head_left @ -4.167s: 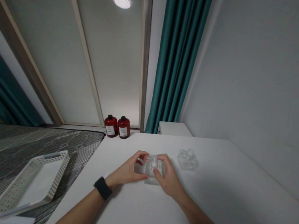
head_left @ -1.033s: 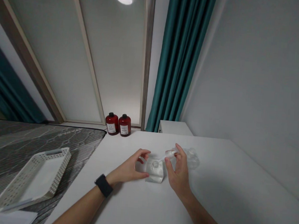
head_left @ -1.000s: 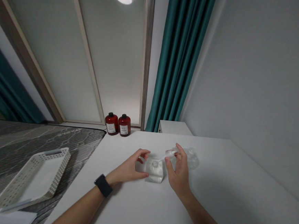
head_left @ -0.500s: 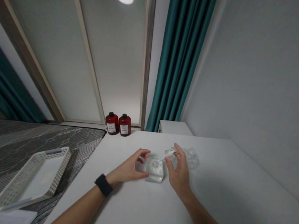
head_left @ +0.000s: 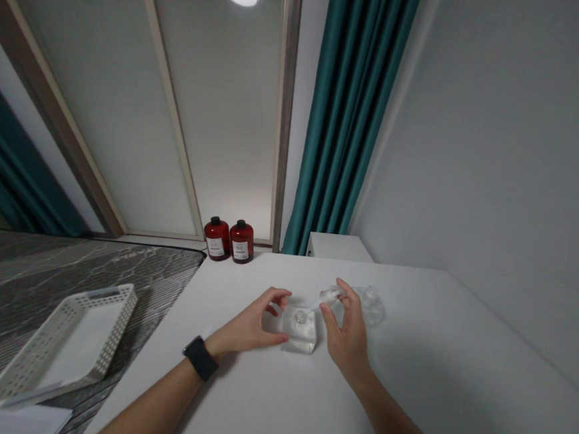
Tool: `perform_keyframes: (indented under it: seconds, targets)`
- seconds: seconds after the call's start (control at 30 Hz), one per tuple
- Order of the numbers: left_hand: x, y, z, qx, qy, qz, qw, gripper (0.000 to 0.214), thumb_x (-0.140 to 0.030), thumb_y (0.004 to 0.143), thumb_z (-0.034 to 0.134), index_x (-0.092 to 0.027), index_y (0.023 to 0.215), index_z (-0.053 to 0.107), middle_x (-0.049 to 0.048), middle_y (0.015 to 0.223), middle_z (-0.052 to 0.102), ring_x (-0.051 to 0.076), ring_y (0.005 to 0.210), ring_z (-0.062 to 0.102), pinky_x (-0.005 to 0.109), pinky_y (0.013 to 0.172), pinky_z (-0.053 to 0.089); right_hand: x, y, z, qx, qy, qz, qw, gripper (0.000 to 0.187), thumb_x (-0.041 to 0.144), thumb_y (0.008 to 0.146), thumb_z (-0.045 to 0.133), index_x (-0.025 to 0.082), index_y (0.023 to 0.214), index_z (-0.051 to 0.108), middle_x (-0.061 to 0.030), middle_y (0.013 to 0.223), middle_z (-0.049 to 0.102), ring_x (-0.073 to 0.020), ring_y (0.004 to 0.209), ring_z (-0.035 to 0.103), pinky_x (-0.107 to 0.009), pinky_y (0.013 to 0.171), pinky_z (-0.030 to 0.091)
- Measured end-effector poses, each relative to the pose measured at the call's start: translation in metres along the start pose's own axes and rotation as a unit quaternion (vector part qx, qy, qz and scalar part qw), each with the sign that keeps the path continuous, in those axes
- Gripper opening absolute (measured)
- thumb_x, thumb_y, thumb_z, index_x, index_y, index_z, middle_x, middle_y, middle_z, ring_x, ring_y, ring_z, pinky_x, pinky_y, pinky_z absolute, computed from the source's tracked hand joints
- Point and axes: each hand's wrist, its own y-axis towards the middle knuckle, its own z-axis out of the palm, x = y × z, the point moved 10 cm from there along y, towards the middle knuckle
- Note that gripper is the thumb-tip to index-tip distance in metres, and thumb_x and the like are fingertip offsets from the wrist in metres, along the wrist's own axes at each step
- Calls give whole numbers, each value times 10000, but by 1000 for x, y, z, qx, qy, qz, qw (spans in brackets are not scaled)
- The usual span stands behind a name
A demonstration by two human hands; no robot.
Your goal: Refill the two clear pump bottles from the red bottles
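Note:
A clear, square glass container (head_left: 300, 337) with a round opening on top stands on the white table. My left hand (head_left: 255, 325) curves around its left side, thumb at the front corner and fingertips at the back corner, seemingly touching. Between thumb and fingers, my right hand (head_left: 346, 332) pinches a small clear dropper-like piece (head_left: 331, 296). Its thin pale stem slants down left to the round opening; whether the tip is inside I cannot tell. Just behind the right hand lies a crumpled-looking clear plastic or glass item (head_left: 373, 307), its exact kind unclear.
Two dark red bottles (head_left: 241, 242) with black caps stand at the table's (head_left: 264, 409) far left corner. A white perforated basket (head_left: 124, 314) sits lower left beyond the table edge, near white sheets (head_left: 13, 419). A white box-like cabinet (head_left: 341, 246) adjoins the far edge.
The dropper-like piece and my right hand have shifted only very slightly. My left hand and the glass container stay in place.

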Motion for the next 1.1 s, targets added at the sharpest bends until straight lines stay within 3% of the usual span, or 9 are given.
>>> perform_keyframes:
  seconds: [0.2, 0.4, 0.67, 1.1]
  targets:
    - [1, 0, 0, 0, 0, 7, 1000, 692, -144, 725, 756, -230, 1338, 448, 66, 1175, 532, 245, 1131, 537, 420, 978, 473, -8, 1, 0, -7, 24, 42, 999, 507, 337, 901, 626, 231, 1375, 479, -116, 1255, 618, -238, 1018, 631, -456, 954, 500]
    - [1, 0, 0, 2, 2, 9, 1000, 683, -157, 731, 759, -238, 1335, 450, 64, 1177, 534, 244, 1130, 541, 420, 978, 477, -4, 0, 3, 4, 48, 39, 998, 522, 309, 896, 632, 236, 1387, 468, -117, 1274, 587, -227, 1033, 612, -442, 973, 484]
    - [1, 0, 0, 1, 4, 10, 1000, 681, -160, 731, 760, -244, 1336, 460, 70, 1192, 538, 255, 1140, 537, 434, 980, 480, -4, 4, 4, 0, 84, 69, 994, 527, 292, 905, 606, 223, 1399, 439, -23, 911, 606, -192, 833, 609, -387, 851, 511]
    - [0, 0, 0, 2, 10, 17, 1000, 690, -170, 742, 763, -239, 1355, 454, 78, 1209, 536, 250, 1130, 542, 422, 973, 486, -9, 4, 6, -5, 120, 89, 989, 532, 298, 893, 610, 220, 1389, 435, -15, 880, 609, -188, 832, 613, -385, 844, 512]
